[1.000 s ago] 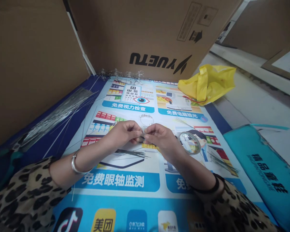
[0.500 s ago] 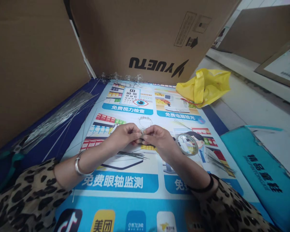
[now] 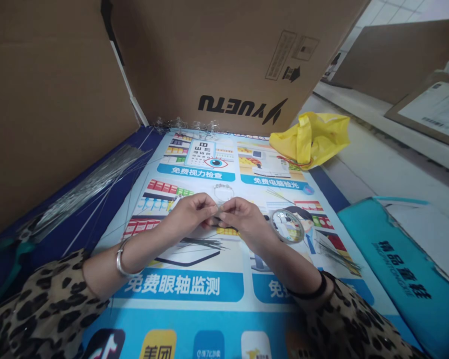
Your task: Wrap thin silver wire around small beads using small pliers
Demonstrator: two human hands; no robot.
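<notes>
Pinching a beaded loop [image 3: 224,186] between left hand [image 3: 189,215] and right hand [image 3: 245,218], before a carton [image 3: 217,55] (upside-down "YUETU" lettering)

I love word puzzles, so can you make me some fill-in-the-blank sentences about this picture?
1. The left hand and right hand meet at the loop, and the large ring lies nearer the ____ hand.
2. The silver bangle is on the ____ wrist.
3. The bag is ____ in colour.
4. The big upside-down letters on the box spell ____.

Missing words: right; left; yellow; YUETU.
</notes>
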